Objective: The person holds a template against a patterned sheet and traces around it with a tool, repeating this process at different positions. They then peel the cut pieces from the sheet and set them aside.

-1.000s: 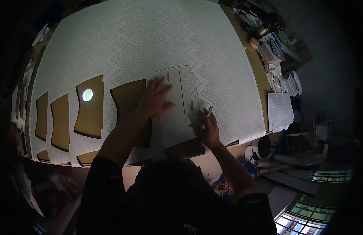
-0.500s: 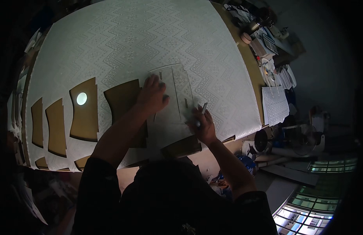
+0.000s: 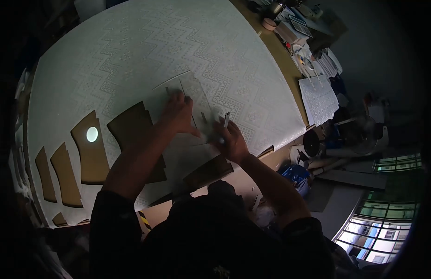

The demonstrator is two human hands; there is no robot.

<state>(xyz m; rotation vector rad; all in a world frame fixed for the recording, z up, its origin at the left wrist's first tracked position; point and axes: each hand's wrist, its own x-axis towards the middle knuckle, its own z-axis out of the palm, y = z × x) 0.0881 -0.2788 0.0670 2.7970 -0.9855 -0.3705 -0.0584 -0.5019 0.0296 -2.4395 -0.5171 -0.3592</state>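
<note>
A clear sheet template (image 3: pixel 195 90) with dark slots and a long line lies on white patterned fabric (image 3: pixel 145 51). My left hand (image 3: pixel 179 114) rests on the template, fingers bent over its middle and thumb spread towards me. My right hand (image 3: pixel 232 142) is closed around a slim silver pen-like tool (image 3: pixel 227 119) at the template's lower right edge. The tool's working end is blurred and partly hidden by the fingers. To the left, a large brown curved cut-out shape (image 3: pixel 130 128) shows in the fabric, partly covered by my left forearm.
More brown cut-out shapes (image 3: pixel 89 160) run along the left; a bright round light spot sits on one. Another brown opening (image 3: pixel 208 172) lies near the front edge. A pink roll (image 3: pixel 269 24), papers and a patterned swatch (image 3: pixel 318 100) line the right side. A fan (image 3: pixel 364 130) stands beyond.
The whole view has turned and shifted. My left hand has moved rightward across the template towards its middle line. My right hand stays by the lower right edge, still holding the tool.
</note>
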